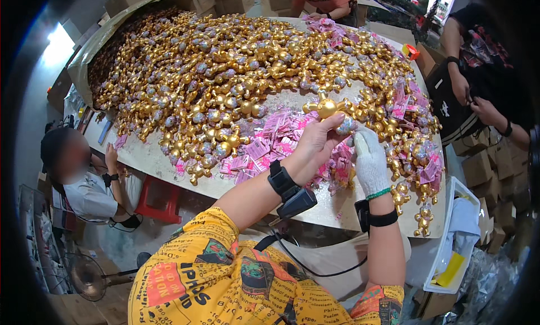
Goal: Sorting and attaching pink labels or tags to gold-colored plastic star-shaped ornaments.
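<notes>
Heaped desk (136,152): left fingers (332,122) pinch a gold figurine (327,107) whose gloss could cause slipping; gloved right fingers (360,143), grip unclear.

Centre: glossy gold figurine (327,107) with mottled silver-blue ball (345,126); pink-and-white printed cards (275,134). Right of centre: white glove (370,162), green wristband (378,194). Lower left: plain red stool (158,198). Bottom: yellow shirt (225,274) patterned with black lettering, red and dark patches. Left of centre: pale beige worktop (140,156).
</notes>
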The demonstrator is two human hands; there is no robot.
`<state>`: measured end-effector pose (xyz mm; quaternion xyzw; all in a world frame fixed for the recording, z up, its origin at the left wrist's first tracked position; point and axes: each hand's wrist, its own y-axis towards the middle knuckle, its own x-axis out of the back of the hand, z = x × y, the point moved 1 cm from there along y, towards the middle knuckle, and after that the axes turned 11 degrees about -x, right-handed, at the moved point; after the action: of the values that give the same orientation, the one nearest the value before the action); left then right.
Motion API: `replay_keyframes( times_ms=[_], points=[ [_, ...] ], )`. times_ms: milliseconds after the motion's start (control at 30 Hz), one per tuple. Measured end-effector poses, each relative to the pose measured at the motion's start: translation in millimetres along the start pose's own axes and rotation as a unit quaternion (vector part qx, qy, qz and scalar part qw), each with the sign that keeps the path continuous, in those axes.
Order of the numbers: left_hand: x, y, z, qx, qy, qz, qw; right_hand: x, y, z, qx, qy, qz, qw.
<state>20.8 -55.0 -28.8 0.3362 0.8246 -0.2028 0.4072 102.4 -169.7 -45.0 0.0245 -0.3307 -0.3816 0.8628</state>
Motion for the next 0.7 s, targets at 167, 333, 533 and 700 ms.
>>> replay_keyframes(
  times_ms=[167, 333, 533, 700],
  points=[
    [3, 0, -5, 0.016, 0.007, -0.003, 1.000, 0, 2, 22, -0.160, 0.230, -0.006, 0.960],
    [2, 3, -3, 0.030, -0.012, -0.015, 0.999, 6, 4, 10, -0.142, 0.204, 0.027, 0.968],
    [-8, -3, -4, 0.003, 0.003, -0.026, 1.000, -1, 6, -2, -0.098, 0.148, 0.010, 0.984],
    [-7, -1, 1, -0.017, 0.011, -0.029, 0.999, -3, 4, 8, -0.156, 0.267, 0.005, 0.951]
  ],
)
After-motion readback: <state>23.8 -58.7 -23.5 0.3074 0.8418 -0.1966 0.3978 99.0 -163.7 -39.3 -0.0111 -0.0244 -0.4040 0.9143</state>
